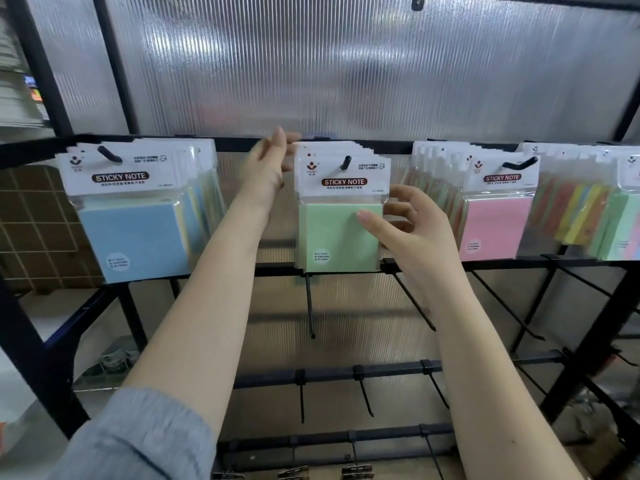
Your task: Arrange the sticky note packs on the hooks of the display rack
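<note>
A green sticky note pack (332, 233) hangs at the front of a stack on the middle hook (345, 163) of the black display rack (242, 144). My right hand (403, 225) grips the pack's right edge, thumb on its front and fingers curled behind. My left hand (272, 161) reaches up beside the stack's top left corner, fingers straight and touching the white header cards. A blue pack (138, 237) fronts the stack on the left hook. A pink pack (495, 226) fronts the stack on the hook to the right.
More multicoloured packs (581, 216) hang at the far right. Lower rack bars carry several bare black hooks (310, 306) pointing toward me. A ribbed translucent panel (346, 71) backs the rack. Metal clips (356, 472) lie at the bottom.
</note>
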Available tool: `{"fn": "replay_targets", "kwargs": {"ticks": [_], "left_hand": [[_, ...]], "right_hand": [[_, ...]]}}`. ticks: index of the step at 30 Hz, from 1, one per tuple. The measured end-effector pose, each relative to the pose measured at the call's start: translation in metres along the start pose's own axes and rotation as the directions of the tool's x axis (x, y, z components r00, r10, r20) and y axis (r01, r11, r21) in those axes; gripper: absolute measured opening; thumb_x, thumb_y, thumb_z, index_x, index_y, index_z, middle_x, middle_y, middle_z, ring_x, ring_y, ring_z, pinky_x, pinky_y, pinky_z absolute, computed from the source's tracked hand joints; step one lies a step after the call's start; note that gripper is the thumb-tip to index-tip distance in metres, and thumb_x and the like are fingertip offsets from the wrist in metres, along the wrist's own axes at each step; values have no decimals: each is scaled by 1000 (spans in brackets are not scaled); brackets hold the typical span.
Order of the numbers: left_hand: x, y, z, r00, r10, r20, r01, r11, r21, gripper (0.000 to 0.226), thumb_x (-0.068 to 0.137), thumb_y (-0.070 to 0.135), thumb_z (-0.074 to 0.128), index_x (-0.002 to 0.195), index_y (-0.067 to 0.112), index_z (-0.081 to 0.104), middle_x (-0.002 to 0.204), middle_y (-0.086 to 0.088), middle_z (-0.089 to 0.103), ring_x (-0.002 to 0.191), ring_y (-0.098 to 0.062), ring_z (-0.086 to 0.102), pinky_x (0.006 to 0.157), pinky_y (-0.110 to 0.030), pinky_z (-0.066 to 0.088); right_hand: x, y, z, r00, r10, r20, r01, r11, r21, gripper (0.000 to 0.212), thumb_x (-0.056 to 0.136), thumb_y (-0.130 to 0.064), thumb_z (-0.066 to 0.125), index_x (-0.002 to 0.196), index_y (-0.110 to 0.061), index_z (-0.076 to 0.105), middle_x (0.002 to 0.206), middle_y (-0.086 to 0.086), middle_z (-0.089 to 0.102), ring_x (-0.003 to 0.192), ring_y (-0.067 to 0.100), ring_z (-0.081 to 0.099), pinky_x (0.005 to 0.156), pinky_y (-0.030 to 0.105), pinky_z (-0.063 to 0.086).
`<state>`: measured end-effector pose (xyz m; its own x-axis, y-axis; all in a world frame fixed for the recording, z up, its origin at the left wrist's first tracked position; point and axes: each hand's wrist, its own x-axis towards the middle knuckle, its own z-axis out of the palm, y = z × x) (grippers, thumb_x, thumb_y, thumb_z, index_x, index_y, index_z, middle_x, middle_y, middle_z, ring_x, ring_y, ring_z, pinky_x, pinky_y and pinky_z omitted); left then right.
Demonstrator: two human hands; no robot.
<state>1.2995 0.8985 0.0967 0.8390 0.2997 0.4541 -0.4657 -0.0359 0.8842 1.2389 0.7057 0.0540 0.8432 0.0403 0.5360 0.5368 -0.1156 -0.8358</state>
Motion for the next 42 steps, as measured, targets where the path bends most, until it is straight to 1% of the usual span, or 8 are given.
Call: {"fn": "replay_targets", "kwargs": {"ticks": [2,8,13,18,23,28,37,42], "left_hand": [[12,3,1,996,31,-82,-16,984,180,22,99,30,45,100,21,65,104,4,65,100,-15,57,91,-31,45],[27,15,-2,992,13,126,-67,899,432,25,93,23,57,116,17,65,112,6,61,104,-9,53,92,-22,42],[28,21,-3,967,10,254,-138,859,493,21,86,11,65,105,19,65,93,8,59,79,-2,51,53,-2,42],[28,23,-2,946,16,323,-194,828,527,28,85,10,65,113,17,66,94,10,60,80,4,50,66,-9,41],[32,23,-2,963,37,266,-174,840,514,18,83,8,68,100,14,69,89,7,63,90,-9,58,89,-27,47],[35,28,-5,947,4,321,-166,863,478,12,84,13,69,80,24,68,84,11,66,86,-4,59,89,-26,49],[39,34,-4,936,-106,336,-110,818,564,9,82,23,72,89,27,69,93,6,66,98,-13,59,92,-30,48],[39,44,2,937,-93,336,-150,762,630,20,83,24,70,101,16,71,84,11,62,81,-2,54,65,-16,39]], "right_hand": [[1,0,0,1000,4,0,-4,1000,-10,28,80,-33,75,101,-38,56,102,-6,67,90,13,67,77,36,59],[3,-1,0,1000,-2,6,2,1000,-20,27,80,-31,74,100,-36,57,101,-6,67,91,12,66,78,37,59],[2,-2,1,1000,8,1,-8,1000,-22,30,81,-30,74,107,-30,58,101,-6,68,92,12,66,79,37,58],[2,-2,2,1000,29,-7,-29,1000,-12,31,80,-31,75,107,-30,59,101,-3,68,90,15,67,79,41,58],[0,-3,3,999,36,-9,-36,999,-15,31,79,-31,75,107,-29,60,101,-3,68,92,15,67,81,43,57],[-2,-4,1,999,31,-21,-32,999,-20,32,80,-30,75,109,-28,60,100,-5,68,92,14,66,82,40,57],[-4,-7,2,999,21,-35,-20,1000,20,48,80,-26,75,124,-25,54,107,0,64,87,13,68,71,32,60],[-4,-7,4,999,15,-45,-14,1000,11,44,81,-26,75,120,-28,55,106,-3,64,83,8,66,66,24,57]]}}
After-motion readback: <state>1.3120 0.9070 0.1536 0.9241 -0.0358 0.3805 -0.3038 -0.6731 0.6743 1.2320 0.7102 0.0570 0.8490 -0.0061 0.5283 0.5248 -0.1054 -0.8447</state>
